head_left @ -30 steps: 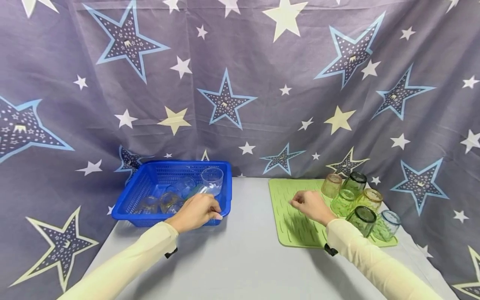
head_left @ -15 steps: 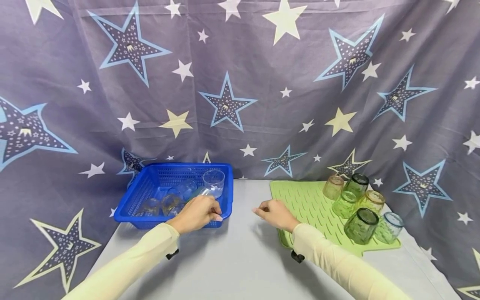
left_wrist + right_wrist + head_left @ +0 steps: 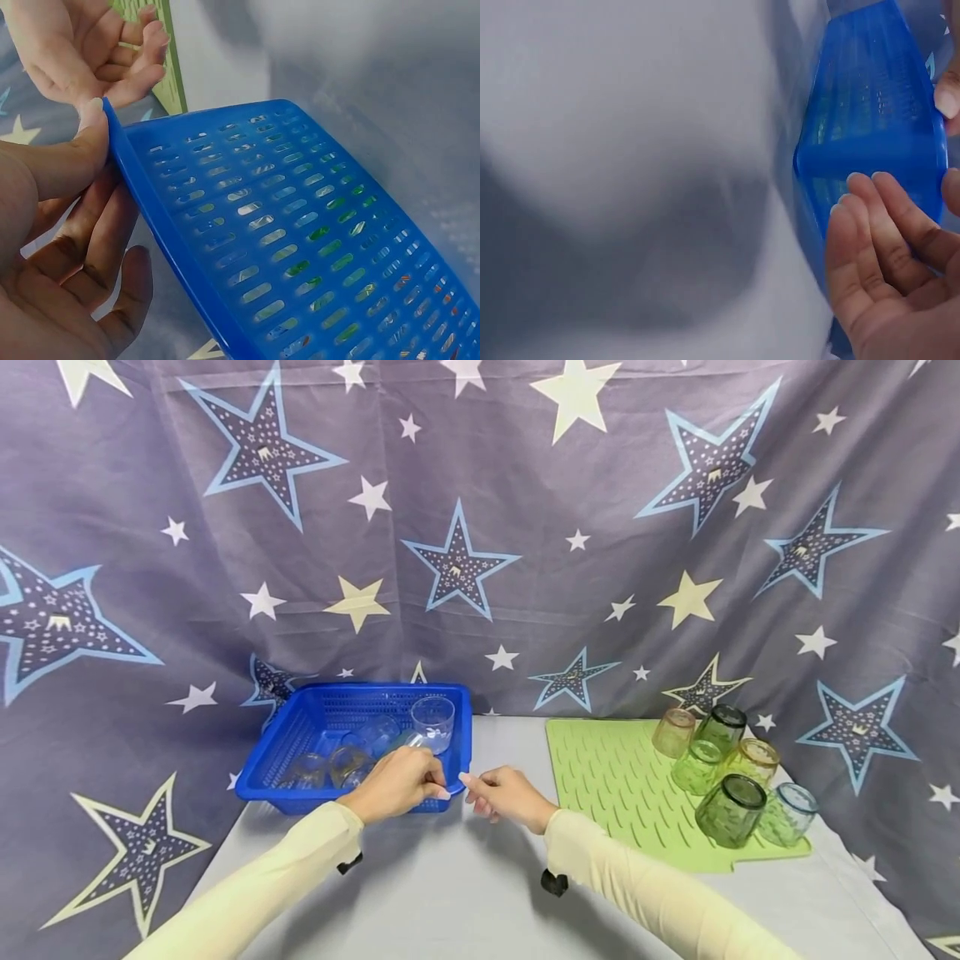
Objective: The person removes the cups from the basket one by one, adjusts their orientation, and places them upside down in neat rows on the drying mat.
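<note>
A blue plastic basket (image 3: 255, 777) with slotted walls stands on the left, holding several clear glasses, one of them a drinking glass (image 3: 433, 723) at its right end. My left hand (image 3: 397, 785) grips the basket's front rim near the right corner. In the left wrist view, the thumb (image 3: 86, 142) lies over that rim with the other fingers below. My right hand (image 3: 510, 795) is at the basket's front right corner. Its fingers (image 3: 885, 232) are loosely bent in front of the slotted wall, its thumb close to the rim; whether it touches cannot be told.
A green drying mat (image 3: 600, 777) lies on the right of the white table (image 3: 465, 902). Several tinted glasses stand upside down at its right side, among them a dark green glass (image 3: 729, 812) and a blue-rimmed glass (image 3: 789, 814). A star-patterned curtain (image 3: 510, 468) hangs behind.
My right hand has moved left from over the green mat to the basket's right corner. The left hand keeps its place on the rim. The glasses look unmoved.
</note>
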{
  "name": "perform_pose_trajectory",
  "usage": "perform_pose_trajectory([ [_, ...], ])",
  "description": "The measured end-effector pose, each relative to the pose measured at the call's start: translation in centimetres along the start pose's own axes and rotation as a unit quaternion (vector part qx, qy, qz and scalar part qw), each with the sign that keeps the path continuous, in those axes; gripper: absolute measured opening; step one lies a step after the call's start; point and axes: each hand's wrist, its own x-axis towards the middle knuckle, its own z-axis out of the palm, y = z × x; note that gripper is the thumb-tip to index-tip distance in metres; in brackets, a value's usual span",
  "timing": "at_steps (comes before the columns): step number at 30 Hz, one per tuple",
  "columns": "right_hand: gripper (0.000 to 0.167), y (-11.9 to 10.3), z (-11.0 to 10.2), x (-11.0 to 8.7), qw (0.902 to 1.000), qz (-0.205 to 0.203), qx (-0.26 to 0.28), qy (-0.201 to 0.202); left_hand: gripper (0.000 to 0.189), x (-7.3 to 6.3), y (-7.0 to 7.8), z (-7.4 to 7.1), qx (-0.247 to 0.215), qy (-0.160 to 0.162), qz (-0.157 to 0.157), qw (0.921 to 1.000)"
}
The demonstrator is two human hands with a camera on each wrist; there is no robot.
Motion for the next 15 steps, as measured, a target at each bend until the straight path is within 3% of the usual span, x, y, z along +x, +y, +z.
perform_pose_trajectory([
  [9, 0.041, -0.4, 0.8, 0.4, 0.9938, 0.023, 0.109, 0.002, 0.010, 0.7, -0.6, -0.5, -0.007, -0.027, 0.009, 0.9996],
  [15, 0.034, -0.5, 1.1, 0.4, 0.9899, 0.024, 0.140, 0.004, 0.012, 1.6, -2.3, -1.5, -0.006, -0.028, 0.000, 0.9996],
])
